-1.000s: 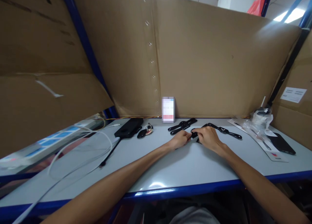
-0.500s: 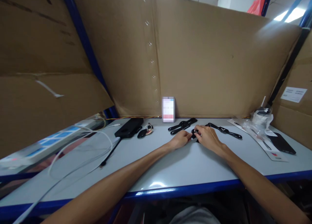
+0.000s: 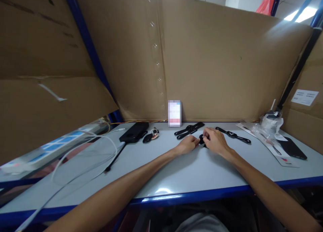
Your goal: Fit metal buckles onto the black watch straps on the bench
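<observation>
Between my hands is a small black piece (image 3: 201, 139) that looks like a watch, partly hidden by my fingers. My left hand (image 3: 188, 144) grips it from the left with thumb and fingers closed. From the right, my right hand (image 3: 215, 140) pinches at its upper side, fingers bent down over it. Just behind the left hand lie crossed black watches (image 3: 189, 129) with straps stretched out. To the right of my right hand, another black watch (image 3: 231, 135) lies flat on the white tabletop (image 3: 176, 178).
A lit phone (image 3: 174, 113) leans on the cardboard wall. To the left are a black box-shaped device (image 3: 133, 132) with a cable, keys with a black fob (image 3: 147, 138), and a power strip (image 3: 55, 148). On the right are plastic packaging (image 3: 272, 124) and a dark phone-like slab (image 3: 294, 148).
My right hand's fingers have shifted slightly on the black piece, showing a little more of it. The left hand stays nearly in place.
</observation>
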The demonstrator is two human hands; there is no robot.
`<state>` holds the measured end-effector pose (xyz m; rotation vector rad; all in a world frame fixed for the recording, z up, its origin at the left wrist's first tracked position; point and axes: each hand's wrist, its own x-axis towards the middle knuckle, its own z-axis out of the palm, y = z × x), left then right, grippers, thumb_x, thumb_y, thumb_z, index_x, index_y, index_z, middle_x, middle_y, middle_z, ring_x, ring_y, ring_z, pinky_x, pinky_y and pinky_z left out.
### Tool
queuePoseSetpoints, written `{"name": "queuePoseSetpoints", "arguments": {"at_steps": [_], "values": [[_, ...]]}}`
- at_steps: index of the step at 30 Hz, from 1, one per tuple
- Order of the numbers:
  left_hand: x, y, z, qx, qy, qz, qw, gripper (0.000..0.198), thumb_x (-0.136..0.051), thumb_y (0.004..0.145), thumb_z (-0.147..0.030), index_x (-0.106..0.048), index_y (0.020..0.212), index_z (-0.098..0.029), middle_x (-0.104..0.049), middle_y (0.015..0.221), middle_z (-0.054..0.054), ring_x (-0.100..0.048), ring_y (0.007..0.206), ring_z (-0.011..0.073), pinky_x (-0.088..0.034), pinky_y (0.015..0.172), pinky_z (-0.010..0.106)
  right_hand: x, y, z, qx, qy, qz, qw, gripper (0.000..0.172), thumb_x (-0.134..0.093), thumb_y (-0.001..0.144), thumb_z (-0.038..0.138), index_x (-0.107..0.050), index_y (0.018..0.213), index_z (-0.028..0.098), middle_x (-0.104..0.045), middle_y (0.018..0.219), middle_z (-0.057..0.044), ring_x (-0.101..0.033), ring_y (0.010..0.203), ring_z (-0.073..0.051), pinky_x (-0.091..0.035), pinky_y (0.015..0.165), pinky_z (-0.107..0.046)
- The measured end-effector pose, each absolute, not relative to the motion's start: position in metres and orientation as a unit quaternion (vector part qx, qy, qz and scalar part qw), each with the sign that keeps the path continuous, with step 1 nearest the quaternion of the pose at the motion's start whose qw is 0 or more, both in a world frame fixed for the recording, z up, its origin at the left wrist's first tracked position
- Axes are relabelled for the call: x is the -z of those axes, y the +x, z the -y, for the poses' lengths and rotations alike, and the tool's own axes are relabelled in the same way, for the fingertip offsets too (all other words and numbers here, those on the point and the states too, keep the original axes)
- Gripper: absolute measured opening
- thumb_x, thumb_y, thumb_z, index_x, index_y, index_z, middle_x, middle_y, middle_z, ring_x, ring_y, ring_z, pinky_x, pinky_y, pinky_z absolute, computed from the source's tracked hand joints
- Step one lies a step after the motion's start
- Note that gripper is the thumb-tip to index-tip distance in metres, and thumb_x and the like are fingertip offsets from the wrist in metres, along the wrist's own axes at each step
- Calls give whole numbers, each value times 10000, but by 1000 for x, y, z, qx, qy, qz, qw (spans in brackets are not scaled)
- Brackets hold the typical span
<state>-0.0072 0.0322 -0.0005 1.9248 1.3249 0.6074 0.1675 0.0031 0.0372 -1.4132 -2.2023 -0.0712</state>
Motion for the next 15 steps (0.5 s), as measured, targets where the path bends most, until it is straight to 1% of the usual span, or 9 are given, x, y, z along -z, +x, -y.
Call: {"name": "queuePoseSetpoints", "arguments": {"at_steps": [2,3,6,11,15], "values": [[1,-7,-33,-237,741,-515,361,458,-423,882,-541,-463,578,-200,-405,469,-34,-322,445,107,-216,491,271,-37,166,-3,28,-550,797,247,181,-574,885,282,-650,1032,209,-713,864,-33,-610,757,-184,-320,635,-269],[2,-7,-33,-237,739,-516,363,462,-424,880,-551,-465,581,-200,-405,469,-34,-324,445,108,-216,489,271,-37,165,-3,27,-559,794,237,185,-575,891,298,-646,1037,210,-719,860,-36,-615,758,-188,-312,631,-271],[2,-7,-34,-235,736,-517,368,480,-435,867,-588,-472,587,-200,-401,464,-37,-321,442,108,-212,486,271,-36,165,-2,24,-551,806,215,131,-565,891,232,-658,983,220,-728,896,-37,-628,801,-184,-305,640,-269],[-2,-7,-31,-224,743,-520,356,473,-423,879,-565,-460,580,-200,-398,471,-38,-322,451,108,-218,493,272,-38,166,-1,27,-518,830,204,188,-542,841,108,-662,937,216,-720,945,-30,-623,833,-161,-313,664,-257],[-6,-6,-27,-219,760,-515,329,450,-429,886,-522,-482,584,-193,-418,496,-33,-341,475,113,-237,510,274,-39,166,0,43,-535,822,192,132,-564,853,173,-645,948,214,-719,910,-32,-624,810,-169,-285,631,-269]]}}
